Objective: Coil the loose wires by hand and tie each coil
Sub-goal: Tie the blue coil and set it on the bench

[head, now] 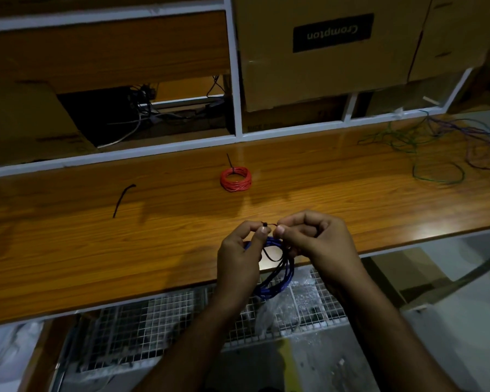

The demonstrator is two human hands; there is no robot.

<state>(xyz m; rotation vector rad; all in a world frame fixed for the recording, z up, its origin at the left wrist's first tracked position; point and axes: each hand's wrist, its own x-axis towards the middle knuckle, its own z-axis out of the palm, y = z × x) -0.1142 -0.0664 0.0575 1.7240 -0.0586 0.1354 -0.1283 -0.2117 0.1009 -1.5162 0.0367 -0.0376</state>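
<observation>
Tie (270,225) spans level between left hand (239,258) and right hand (320,244), each pinching one end; blue coil (277,278) hangs just below both.

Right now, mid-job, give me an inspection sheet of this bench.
Surface: glossy wooden shelf.
Job's things: red coil tied, lying on shelf; blue coil in hand with black tie looped round it; spare tie at left.
Clutter: nothing seen.
Grippers: left hand and right hand pinch the tie's ends.
Cables: loose green and purple wires uncoiled, far right.
Surroundings: cardboard box behind; wire mesh below.
</observation>
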